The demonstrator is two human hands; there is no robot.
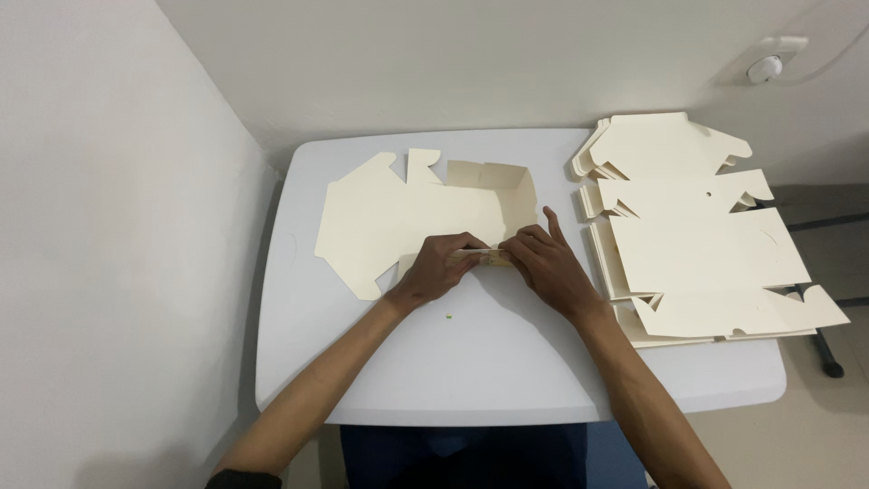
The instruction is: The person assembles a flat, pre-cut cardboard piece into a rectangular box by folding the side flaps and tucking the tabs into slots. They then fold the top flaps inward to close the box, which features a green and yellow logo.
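Hands, left (441,268) and right (549,264), pinched narrow on near flap (482,257) of cream box blank (407,222) at table (471,362) centre; best creased evenly along score, pressed flat, thumbs kept level, stack (697,244) untouched at right.

We have one view only, from a camera worn on the head, looking steeply down and forward from above the near edge of the white surface (453,362), so nothing is shared with a second view. It sits close enough that both forearms run in from the bottom of the frame, yet wide enough to take in the whole surface from near edge to far edge, with its left edge against the side wall (109,226) and its far edge toward the back wall (471,63) we face.
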